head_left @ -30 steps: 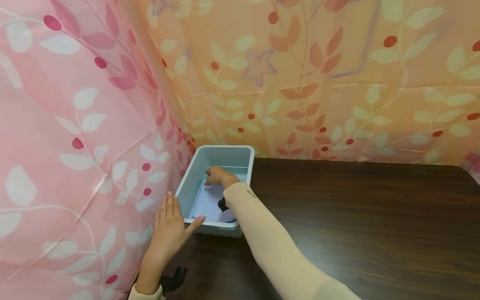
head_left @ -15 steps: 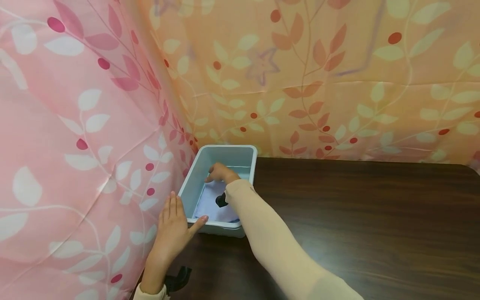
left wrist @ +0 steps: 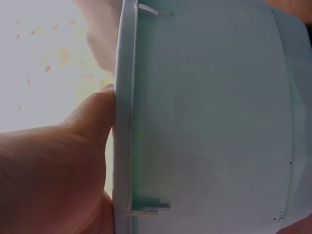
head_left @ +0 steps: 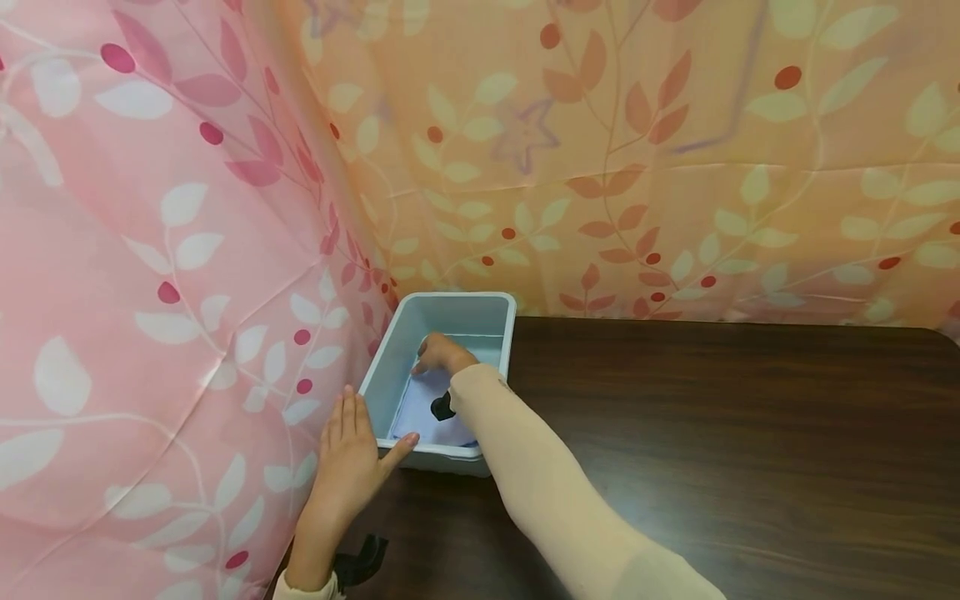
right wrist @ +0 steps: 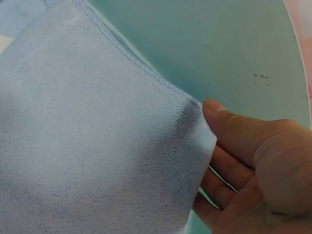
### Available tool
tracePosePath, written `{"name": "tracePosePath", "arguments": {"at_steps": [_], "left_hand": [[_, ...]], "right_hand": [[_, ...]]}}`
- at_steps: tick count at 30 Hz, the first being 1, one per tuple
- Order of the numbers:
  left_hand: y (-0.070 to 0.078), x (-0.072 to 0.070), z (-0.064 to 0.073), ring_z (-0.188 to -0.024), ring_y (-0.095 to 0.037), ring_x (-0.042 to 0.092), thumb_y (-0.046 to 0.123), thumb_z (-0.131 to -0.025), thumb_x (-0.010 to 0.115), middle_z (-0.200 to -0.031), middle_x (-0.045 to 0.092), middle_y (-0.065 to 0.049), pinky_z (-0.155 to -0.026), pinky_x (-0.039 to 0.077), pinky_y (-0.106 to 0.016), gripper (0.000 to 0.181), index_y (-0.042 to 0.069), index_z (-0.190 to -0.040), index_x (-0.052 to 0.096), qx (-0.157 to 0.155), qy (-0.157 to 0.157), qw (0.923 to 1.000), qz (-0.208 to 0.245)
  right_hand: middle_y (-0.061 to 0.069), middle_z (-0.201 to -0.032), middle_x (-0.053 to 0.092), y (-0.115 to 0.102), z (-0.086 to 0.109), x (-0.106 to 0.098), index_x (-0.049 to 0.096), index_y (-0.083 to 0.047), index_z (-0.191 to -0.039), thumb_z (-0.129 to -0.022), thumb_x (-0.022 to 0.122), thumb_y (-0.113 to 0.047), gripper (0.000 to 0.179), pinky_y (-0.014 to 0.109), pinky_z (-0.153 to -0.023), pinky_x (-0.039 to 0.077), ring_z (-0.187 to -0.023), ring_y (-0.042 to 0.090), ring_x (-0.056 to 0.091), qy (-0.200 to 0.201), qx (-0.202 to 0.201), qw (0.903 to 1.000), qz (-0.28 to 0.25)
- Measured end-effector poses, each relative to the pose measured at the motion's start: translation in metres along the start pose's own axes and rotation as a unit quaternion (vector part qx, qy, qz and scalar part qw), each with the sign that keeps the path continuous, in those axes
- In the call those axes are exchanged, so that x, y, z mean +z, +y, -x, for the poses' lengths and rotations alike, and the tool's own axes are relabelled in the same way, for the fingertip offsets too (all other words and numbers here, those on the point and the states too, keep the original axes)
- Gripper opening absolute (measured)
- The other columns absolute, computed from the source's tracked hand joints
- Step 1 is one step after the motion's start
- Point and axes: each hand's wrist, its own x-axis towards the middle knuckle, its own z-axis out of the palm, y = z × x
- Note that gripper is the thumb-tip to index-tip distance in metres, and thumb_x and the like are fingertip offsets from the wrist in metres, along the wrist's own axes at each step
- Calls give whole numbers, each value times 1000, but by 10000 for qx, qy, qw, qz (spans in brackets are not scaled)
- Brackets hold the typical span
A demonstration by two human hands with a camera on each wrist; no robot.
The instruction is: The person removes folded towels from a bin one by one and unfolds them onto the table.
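A light blue-grey plastic tub stands on the table against the pink cloth wall. On its floor lies a folded pale lilac-blue terry towel. My right hand reaches into the tub and holds the towel's far edge. In the right wrist view the right hand's thumb lies at the towel's corner, and the fingertips are hidden beneath the fabric. My left hand rests on the tub's near left corner, fingers straight along the side and thumb on the front rim. The left wrist view shows that thumb against the rim.
Dark wood tabletop extends right of the tub. A pink patterned cloth hangs close on the left, and an orange patterned cloth hangs behind the table. A black strap piece shows at the left wrist.
The scene has shifted slightly to the right in the head view. Both hands keep nearly the same places on and in the tub; the right hand's fingers have moved only a little.
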Motion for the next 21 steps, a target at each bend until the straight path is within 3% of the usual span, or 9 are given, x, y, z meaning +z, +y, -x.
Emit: {"name": "tracePosePath", "arguments": {"at_steps": [5, 10, 13, 18, 21], "left_hand": [[1, -1, 1, -152, -50, 6, 66, -90, 55, -163, 5, -32, -121, 11, -66, 110, -15, -152, 13, 1, 21, 10000, -5], [3, 0, 2, -151, -50, 9, 64, -90, 57, -163, 7, -32, -121, 13, -66, 109, -15, -151, 15, 29, 83, 10000, 15], [2, 1, 3, -151, -50, 12, 63, -89, 59, -162, 11, -33, -120, 16, -66, 107, -16, -150, 18, 83, 215, 9997, -27], [1, 1, 3, -150, -50, 15, 60, -90, 61, -160, 14, -35, -118, 19, -68, 105, -18, -149, 21, 126, 355, 9993, -70], [1, -1, 1, -150, -50, 14, 60, -90, 60, -160, 14, -35, -118, 19, -68, 105, -18, -149, 21, 131, 342, 9993, -117]], "right_hand": [[7, -122, 71, -3, -3, 1, 72, -7, -117, -84, 77, -14, 35, 33, -104, 50, -119, 22, 63, 122, 172, 9997, -145], [2, -110, 76, 16, -38, 7, 79, -11, -104, -76, 85, -17, 30, 31, -92, 55, -106, 18, 67, 47, -50, 9997, -225], [0, -103, 76, 16, -44, 6, 79, -12, -98, -75, 85, -19, 25, 29, -85, 56, -97, 16, 67, 20, -196, 9998, -32], [1, -104, 76, -7, -7, -9, 79, -11, -99, -80, 81, -17, 20, 25, -84, 53, -92, 13, 63, 38, -531, 9986, -8], [2, -105, 77, -17, 10, -17, 79, -10, -101, -82, 80, -16, 20, 19, -76, 48, -85, 10, 58, 66, -887, 9960, 113]]}}
